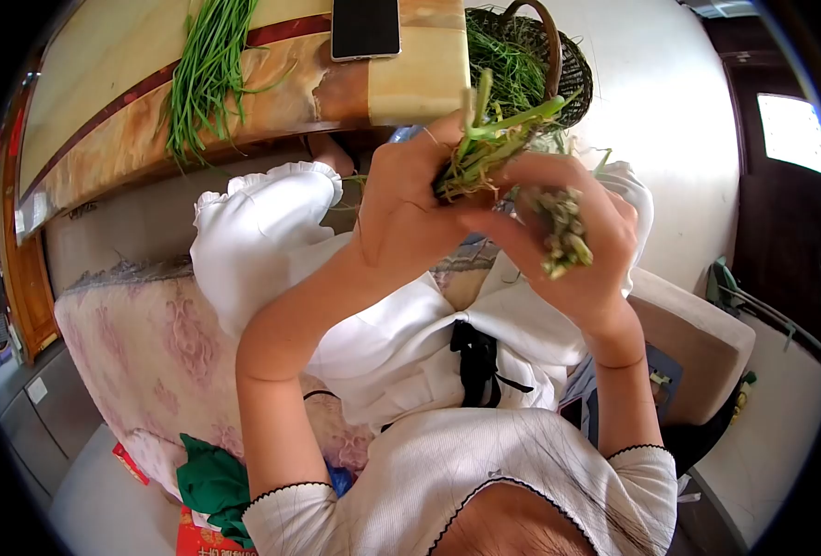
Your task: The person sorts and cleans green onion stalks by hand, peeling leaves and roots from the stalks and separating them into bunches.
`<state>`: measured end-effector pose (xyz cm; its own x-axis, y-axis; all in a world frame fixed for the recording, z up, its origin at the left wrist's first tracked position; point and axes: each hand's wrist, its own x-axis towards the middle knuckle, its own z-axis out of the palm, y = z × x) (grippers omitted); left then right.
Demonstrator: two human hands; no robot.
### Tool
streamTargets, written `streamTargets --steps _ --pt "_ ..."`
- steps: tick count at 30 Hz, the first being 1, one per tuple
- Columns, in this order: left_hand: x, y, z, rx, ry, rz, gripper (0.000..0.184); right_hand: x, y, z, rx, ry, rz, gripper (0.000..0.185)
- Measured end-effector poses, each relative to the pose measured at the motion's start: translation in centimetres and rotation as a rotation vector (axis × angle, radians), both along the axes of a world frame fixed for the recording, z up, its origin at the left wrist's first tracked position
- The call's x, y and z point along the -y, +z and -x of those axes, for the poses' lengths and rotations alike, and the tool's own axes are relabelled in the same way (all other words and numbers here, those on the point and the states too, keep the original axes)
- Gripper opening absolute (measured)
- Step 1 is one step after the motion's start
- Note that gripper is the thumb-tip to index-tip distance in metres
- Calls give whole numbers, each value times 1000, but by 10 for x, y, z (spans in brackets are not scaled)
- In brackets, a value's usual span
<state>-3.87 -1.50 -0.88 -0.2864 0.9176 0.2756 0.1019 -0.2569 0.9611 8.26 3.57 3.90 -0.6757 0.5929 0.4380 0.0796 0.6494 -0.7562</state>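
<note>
My left hand (410,190) is closed on a small bunch of green stems (492,153) with yellowish, dry leaves, held up in front of my lap. Right beside it, my right hand (573,232) is wrapped round a second bunch of stems (566,232), whose pale cut ends point toward me. The two hands touch or nearly touch. A pile of long green stalks (208,79) hangs over the table's front edge at the upper left. Behind my hands, a dark wicker basket (573,83) holds more thin green stalks (508,65).
The marble-patterned table (281,83) reaches across the upper left, with a black phone (365,28) near its edge. I sit on a floral couch (165,343). A green cloth (211,486) lies at the lower left. A dark door (786,185) stands at the far right.
</note>
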Motion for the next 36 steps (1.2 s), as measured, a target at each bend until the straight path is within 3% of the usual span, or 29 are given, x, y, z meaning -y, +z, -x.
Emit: streamTargets --steps 1,2,7,9,19,22,25,27,28,29,31,32,34,36 --pt "-1 -2 0 -12 3 -62 21 1 0 2 65 -24 -73 24" --pt "-3 -5 0 -244 103 -135 20 2 -5 2 184 -98 -59 14" --pt "-5 1 3 -188 135 26 17 -6 2 -3 -39 -40 194 8" --pt "-4 1 5 -84 53 217 14 -5 9 -8 -64 -102 445 8" --pt "-11 -13 10 -216 -14 134 15 -12 5 -20 -326 -3 522 8" --pt "-14 -19 8 -281 102 61 15 -21 9 -31 -469 79 515 7" --pt "-15 -11 9 -251 141 165 15 -18 18 -37 -534 76 520 4" --pt "-14 -10 7 -242 161 209 16 -9 9 -34 -330 -13 199 8" --pt "-16 -10 6 -242 161 209 16 -10 9 -33 -379 43 280 8" --pt "-16 -12 5 -257 140 182 16 7 5 -25 -91 -79 250 9" --pt "-14 -15 5 -272 118 160 17 4 -9 -4 54 67 -1 12" --pt "-14 -15 5 -303 84 105 20 4 -13 -5 33 81 101 18" --pt "-13 -11 7 -487 39 105 30 11 -17 8 114 -30 63 17" --pt "-14 -14 8 -496 52 88 31 13 -31 11 90 -94 17 17"
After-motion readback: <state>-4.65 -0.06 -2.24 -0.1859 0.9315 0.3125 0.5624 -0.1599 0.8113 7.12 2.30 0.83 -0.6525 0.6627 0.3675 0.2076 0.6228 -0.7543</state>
